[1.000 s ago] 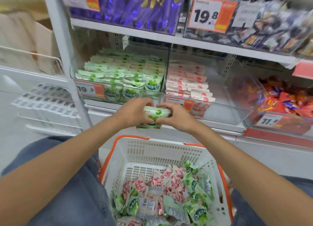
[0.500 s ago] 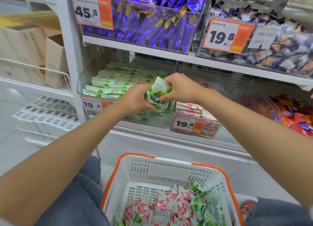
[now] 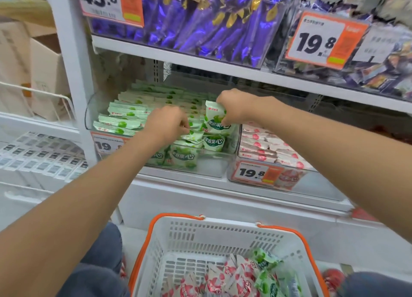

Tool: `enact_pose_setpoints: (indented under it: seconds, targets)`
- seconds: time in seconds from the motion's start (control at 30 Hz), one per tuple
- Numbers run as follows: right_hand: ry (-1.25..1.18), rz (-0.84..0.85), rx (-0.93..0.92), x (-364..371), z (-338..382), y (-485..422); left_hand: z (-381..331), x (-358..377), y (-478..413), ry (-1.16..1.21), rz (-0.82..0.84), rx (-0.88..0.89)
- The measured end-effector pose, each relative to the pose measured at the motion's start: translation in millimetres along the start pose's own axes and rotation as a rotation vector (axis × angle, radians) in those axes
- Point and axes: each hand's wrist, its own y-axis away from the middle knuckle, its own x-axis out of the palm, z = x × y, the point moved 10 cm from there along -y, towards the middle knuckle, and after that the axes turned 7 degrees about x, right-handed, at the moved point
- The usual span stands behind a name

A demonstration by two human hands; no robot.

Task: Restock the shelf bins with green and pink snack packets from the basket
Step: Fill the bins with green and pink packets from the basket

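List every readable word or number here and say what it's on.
"45.8": upper left price tag, purple packets bin.
"19.8": upper right price tag.
"19.8": pink bin's price tag.
"19.": green bin's price tag, rest behind the left arm.
Too blurred: tags' small print, green packets Chinese print, barcode labels.

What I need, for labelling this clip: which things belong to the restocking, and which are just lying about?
Job in hand:
- right hand gripping a green packet
- left hand among the stacked green packets
- green bin
- pink bin
- basket, holding both kinds of packet

Just around:
- purple sweets bin
- 45.8 price tag
- cardboard box
- barcode labels
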Motion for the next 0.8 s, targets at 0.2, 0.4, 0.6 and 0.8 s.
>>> enact_pose_setpoints:
  seconds: [0.2, 0.4, 0.6, 0.8]
  targets:
    - [0.022, 0.155, 0.038, 30.0, 9.1, -15.1, 2.8, 0.1, 2.6, -0.030, 0.016, -0.054]
    - [0.028, 0.228, 0.031, 61.3, 20.9, -18.2, 4.1, 5.8, 0.3, 0.006, 0.049, -0.092]
    - [-0.017, 0.198, 0.030, 50.2, 20.2, -18.5, 2.4, 6.8, 0.0, 0.092, 0.080, -0.095]
    - [-0.007, 0.213, 0.042, 62.0, 23.9, -20.3, -14.7, 20.5, -4.5, 0.387, 0.129, -0.116]
